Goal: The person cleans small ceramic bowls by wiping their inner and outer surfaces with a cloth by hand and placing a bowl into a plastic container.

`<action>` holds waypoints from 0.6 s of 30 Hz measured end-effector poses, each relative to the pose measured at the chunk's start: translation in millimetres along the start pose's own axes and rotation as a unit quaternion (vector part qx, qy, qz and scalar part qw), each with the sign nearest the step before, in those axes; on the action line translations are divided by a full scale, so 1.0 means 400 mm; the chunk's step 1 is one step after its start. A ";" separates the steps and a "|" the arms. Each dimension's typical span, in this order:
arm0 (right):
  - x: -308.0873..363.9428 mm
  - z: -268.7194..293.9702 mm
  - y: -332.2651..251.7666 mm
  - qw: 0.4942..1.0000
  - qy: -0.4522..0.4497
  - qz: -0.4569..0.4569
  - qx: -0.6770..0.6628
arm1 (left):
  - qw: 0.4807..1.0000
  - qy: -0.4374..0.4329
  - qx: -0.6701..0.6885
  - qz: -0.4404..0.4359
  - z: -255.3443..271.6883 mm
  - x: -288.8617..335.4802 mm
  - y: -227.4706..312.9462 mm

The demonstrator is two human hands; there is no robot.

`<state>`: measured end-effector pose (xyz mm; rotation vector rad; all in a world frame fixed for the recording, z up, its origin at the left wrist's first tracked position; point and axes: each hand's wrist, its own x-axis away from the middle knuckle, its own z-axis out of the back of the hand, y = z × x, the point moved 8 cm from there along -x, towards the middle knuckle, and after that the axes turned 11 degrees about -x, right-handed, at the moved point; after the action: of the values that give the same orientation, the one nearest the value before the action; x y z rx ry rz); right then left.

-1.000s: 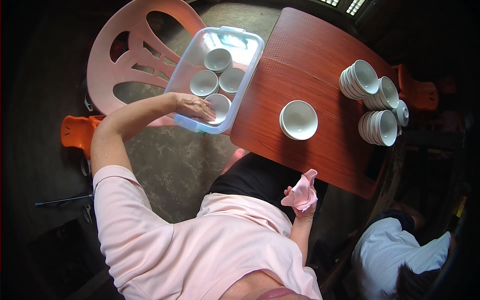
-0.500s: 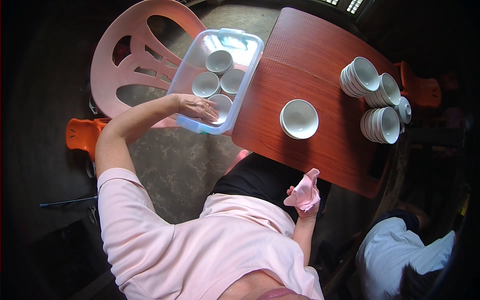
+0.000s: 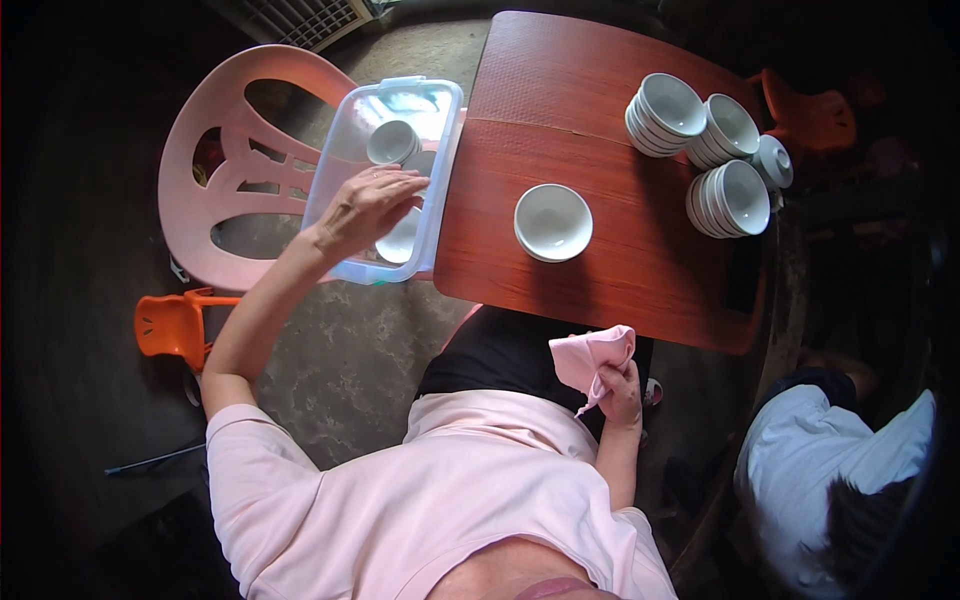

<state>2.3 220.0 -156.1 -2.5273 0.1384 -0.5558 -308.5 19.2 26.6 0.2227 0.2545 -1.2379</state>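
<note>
My left hand (image 3: 368,205) hovers over a clear plastic bin (image 3: 452,135), its fingers stretched out and nothing visible in them. Inside the bin are white bowls: one stack (image 3: 393,142) shows beyond the hand and another bowl (image 3: 402,238) below it, while the hand covers part of the others. My right hand (image 3: 624,397) grips a pink cloth (image 3: 588,358) in front of my waist, near the table's front edge. On the red-brown table (image 3: 500,170), a white bowl (image 3: 553,223), seemingly stacked on another, stands between the bin and the far-right stacks.
Three stacks of white bowls (image 3: 667,112) crowd the table's right side, beside an upside-down bowl (image 3: 773,162). The bin rests on a pink plastic chair (image 3: 180,170). Small orange chairs (image 3: 170,325) stand left and far right. Another person in a white shirt (image 3: 800,450) is at lower right.
My left hand has lifted off the nearest bowl in the bin and risen above it. My right hand has turned, and the cloth now spreads to its left. The whole view has shifted somewhat.
</note>
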 end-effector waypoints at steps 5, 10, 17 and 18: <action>-0.075 -0.173 -0.115 0.967 -0.092 0.075 -0.223 | 0.996 -0.041 0.073 0.005 -0.067 -0.131 0.279; -0.121 -0.169 -0.202 0.925 -0.082 0.133 -0.347 | 0.995 -0.103 -0.004 0.003 -0.192 -0.163 0.357; -0.101 -0.154 -0.267 0.892 -0.127 0.186 -0.392 | 0.994 -0.110 -0.001 0.028 -0.237 -0.147 0.353; -0.100 -0.154 -0.276 0.885 -0.130 0.188 -0.405 | 0.994 -0.103 0.015 0.032 -0.233 -0.148 0.350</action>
<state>-61.4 291.7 -64.4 -3.2065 0.9029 0.0384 -200.2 144.6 -39.5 0.1272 0.0495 -1.1918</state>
